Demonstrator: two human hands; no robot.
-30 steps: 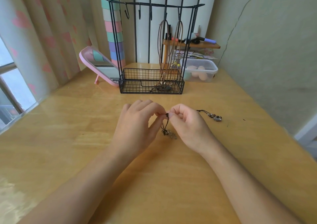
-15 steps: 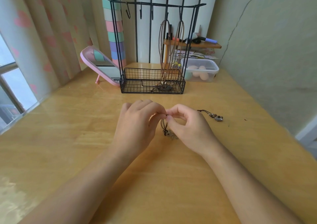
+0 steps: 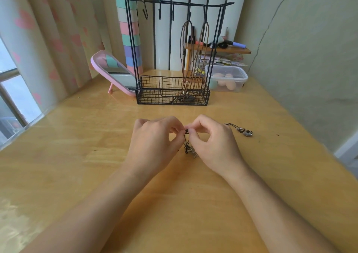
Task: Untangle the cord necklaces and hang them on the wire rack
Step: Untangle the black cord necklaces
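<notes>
On a wooden tabletop (image 3: 96, 155), mid-surface, the left hand (image 3: 153, 142) and right hand (image 3: 215, 142) pinch a dark cord necklace (image 3: 187, 142) between fingertips, its charm touching the wood. Two brown necklaces (image 3: 193, 58) hang on the rack (image 3: 172, 89) near the far edge.

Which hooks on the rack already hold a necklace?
The two rightmost hooks of the wire rack: brown cord necklaces hang from them; the three on the left are bare.
</notes>
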